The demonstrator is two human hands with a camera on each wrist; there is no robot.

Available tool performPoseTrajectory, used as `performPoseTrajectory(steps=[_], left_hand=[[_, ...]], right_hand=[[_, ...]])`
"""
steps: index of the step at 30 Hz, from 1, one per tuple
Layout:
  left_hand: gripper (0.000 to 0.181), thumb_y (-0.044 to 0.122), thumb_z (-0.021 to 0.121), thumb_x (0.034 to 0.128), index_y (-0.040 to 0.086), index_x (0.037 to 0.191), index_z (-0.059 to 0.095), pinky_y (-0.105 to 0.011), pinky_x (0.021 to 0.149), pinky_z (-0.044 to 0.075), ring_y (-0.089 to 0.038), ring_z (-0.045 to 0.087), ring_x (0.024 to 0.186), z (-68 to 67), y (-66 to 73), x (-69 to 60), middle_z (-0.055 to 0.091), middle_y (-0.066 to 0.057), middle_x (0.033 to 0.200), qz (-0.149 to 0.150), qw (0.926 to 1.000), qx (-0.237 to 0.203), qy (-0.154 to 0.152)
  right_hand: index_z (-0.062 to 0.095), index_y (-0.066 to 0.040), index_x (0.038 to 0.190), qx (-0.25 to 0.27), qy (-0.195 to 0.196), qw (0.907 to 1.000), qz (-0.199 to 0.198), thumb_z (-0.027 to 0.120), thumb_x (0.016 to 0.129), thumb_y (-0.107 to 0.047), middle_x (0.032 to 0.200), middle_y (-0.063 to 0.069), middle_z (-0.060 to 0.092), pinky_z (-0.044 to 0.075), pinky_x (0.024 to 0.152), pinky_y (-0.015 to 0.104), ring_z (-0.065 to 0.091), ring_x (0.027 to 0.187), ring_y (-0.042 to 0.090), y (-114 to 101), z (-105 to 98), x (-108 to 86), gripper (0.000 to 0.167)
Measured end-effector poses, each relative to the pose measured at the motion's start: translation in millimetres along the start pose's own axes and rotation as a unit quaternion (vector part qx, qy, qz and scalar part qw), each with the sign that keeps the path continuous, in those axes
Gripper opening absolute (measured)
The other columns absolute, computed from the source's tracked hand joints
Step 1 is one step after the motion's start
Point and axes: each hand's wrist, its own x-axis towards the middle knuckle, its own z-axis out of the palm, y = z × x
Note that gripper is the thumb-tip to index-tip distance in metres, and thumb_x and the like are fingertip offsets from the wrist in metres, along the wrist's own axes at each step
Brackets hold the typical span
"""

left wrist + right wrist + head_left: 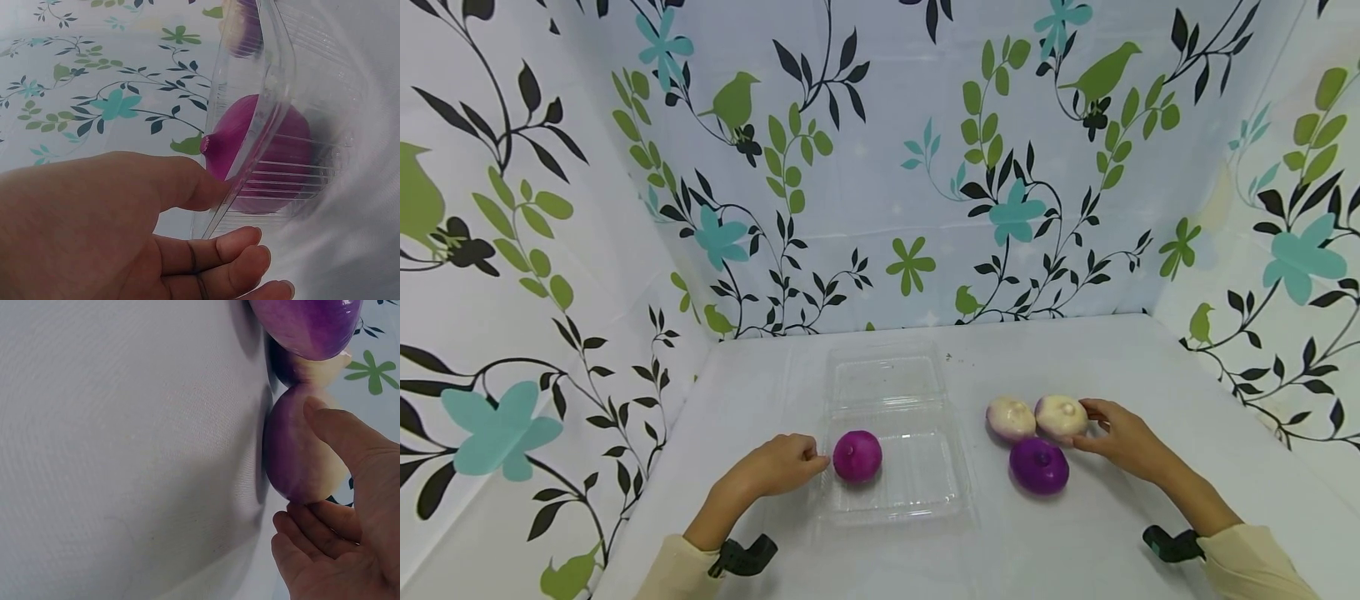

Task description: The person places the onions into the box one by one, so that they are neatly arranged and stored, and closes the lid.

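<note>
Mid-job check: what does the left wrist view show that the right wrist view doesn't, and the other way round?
Only left wrist: the left hand at the rim of the clear container, with the magenta onion inside.

Only right wrist: the right hand, thumb and fingers around a pale-and-purple onion, with two more onions close by.

Both: the floral cloth, the white table surface and pale-and-purple produce, though I can't tell which piece peeks in at the left view's top edge.
</note>
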Motion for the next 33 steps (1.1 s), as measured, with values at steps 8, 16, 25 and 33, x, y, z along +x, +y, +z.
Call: performPoseTrajectory(steps=[8,16,25,33], left_hand=[[0.027,0.03,0.067,0.0993,0.012,0.081,0.059,-0.032,0.061,0.039,-0.015,0.049,0.068,0.6,-0.4,-0.3,0.054,0.001,0.072,0.0,1.0,-0.003,0.001],[0.027,0.029,0.067,0.0996,0.012,0.08,0.058,-0.031,0.061,0.038,-0.014,0.048,0.067,0.2,-0.4,-0.8,0.054,0.002,0.072,0.004,1.0,-0.003,0.004],[0.027,0.029,0.068,0.0995,0.012,0.081,0.059,-0.032,0.062,0.038,-0.015,0.049,0.068,0.5,-0.7,-0.8,0.054,0.001,0.072,0.0,1.0,-0.005,0.002],[0.027,0.029,0.067,0.0995,0.012,0.08,0.058,-0.031,0.061,0.038,-0.014,0.048,0.067,-0.3,0.8,-1.4,0.053,0.001,0.071,0.003,1.0,-0.004,0.004]], right_hand=[[0.049,0.019,0.14,-0.011,0.002,0.9999,0.002,0.081,0.094,-0.027,0.133,0.034,0.062,0.05,0.103,0.06,0.059,0.124,0.051,2.8,-0.9,-0.1,0.072],[0.05,0.019,0.139,-0.011,0.011,0.9999,-0.001,0.082,0.094,-0.026,0.132,0.034,0.062,0.05,0.103,0.058,0.06,0.123,0.051,3.6,0.6,0.0,0.071],[0.052,0.017,0.138,-0.013,0.019,0.9997,0.0,0.081,0.094,-0.026,0.131,0.033,0.064,0.05,0.103,0.058,0.06,0.123,0.051,3.4,1.0,-0.7,0.068],[0.052,0.018,0.138,-0.014,0.021,0.9997,0.005,0.08,0.095,-0.026,0.132,0.035,0.062,0.05,0.103,0.058,0.059,0.125,0.052,0.9,-0.8,-1.2,0.067]])
